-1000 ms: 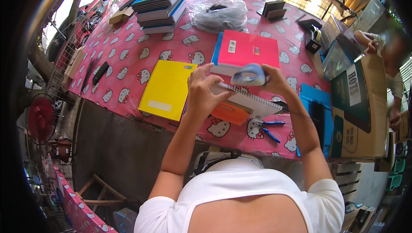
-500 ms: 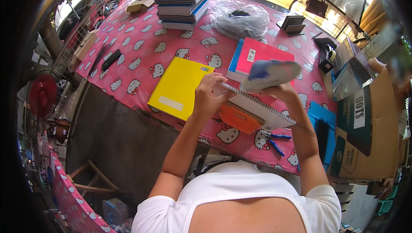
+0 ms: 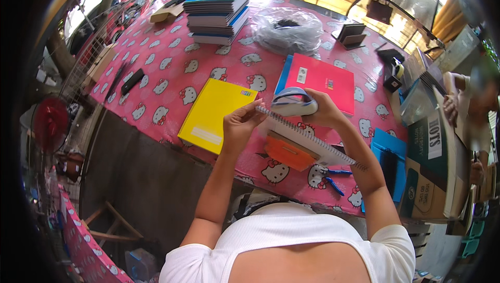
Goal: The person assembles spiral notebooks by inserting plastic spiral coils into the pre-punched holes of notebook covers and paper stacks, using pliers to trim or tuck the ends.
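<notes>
A white-paged notebook (image 3: pixel 307 138) stands on edge in front of me, its wire coil (image 3: pixel 312 136) running along the top and sticking out past the lower right end. My left hand (image 3: pixel 242 121) pinches the coil's upper left end. In my right hand (image 3: pixel 325 108) is a white and blue hand tool (image 3: pixel 294 102) with a looped handle, close to that same end; its exact kind is unclear. An orange sheet or cover (image 3: pixel 289 151) shows below the pages. Blue-handled pliers (image 3: pixel 334 179) lie just right of it. A yellow spiral notebook (image 3: pixel 216 114) rests left of my left hand.
Red (image 3: pixel 328 80) and blue notebooks lie beyond my hands. At the back are a notebook stack (image 3: pixel 216 17) and a clear plastic bag (image 3: pixel 286 30). A cardboard box (image 3: pixel 432 163), blue covers (image 3: pixel 388 153) and a tape dispenser (image 3: pixel 397 74) stand right, near another person's hand (image 3: pixel 450 108).
My right hand has brought the hand tool down and left toward the coil's upper end. My left hand has shifted slightly left and down. Another person's hand shows more at the right.
</notes>
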`<state>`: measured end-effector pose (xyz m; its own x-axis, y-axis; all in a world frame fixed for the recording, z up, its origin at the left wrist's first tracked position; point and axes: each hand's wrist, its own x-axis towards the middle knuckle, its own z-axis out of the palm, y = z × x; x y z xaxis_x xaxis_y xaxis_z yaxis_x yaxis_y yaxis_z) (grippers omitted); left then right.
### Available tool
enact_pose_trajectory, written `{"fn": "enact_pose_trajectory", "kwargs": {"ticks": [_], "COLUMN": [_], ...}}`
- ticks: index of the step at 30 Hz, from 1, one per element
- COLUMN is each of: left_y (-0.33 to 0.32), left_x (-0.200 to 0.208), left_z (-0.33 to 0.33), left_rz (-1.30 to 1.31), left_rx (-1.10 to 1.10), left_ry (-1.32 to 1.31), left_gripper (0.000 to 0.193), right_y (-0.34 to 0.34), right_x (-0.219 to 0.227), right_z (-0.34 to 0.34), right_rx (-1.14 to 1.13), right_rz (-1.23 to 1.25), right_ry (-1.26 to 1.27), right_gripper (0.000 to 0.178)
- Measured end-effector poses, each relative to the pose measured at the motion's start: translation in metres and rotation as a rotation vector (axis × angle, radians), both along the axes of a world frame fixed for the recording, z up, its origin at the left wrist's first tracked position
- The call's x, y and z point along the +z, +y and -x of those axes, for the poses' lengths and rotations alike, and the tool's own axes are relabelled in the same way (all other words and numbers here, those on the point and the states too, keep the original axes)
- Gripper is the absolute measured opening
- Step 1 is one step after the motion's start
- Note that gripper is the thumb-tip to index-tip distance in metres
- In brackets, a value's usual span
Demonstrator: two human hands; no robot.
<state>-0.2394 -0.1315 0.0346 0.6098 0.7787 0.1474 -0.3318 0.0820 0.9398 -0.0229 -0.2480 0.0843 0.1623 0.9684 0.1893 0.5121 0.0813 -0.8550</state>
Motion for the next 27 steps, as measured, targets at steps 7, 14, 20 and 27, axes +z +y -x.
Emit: {"fn": "enact_pose_trajectory", "kwargs": {"ticks": [7, 14, 20, 27], "left_y": [0.010, 0.032, 0.031, 0.027], "left_x": [0.003, -0.028, -0.021, 0.058], "left_z": [0.000, -0.006, -0.023, -0.029], "left_rz": [-0.017, -0.082, 0.087, -0.302], "left_rx": [-0.222, -0.236, -0.433, -0.332], "left_ry": [-0.016, -0.146, -0.219, -0.353], "left_gripper": [0.029, 0.026, 0.020, 0.019], "right_y": [-0.131, -0.185, -0.241, -0.225], "right_x": [-0.064, -0.129, -0.134, -0.145], "right_z": [-0.100, -0.065, 0.052, 0.101], "right_rx": [-1.333, -1.137, -0.751, -0.823], "right_rz": [0.128, 0.464, 0.239, 0.536], "right_ry": [-0.545, -0.723, -0.487, -0.590], "right_gripper": [0.042, 0.050, 0.065, 0.073]}}
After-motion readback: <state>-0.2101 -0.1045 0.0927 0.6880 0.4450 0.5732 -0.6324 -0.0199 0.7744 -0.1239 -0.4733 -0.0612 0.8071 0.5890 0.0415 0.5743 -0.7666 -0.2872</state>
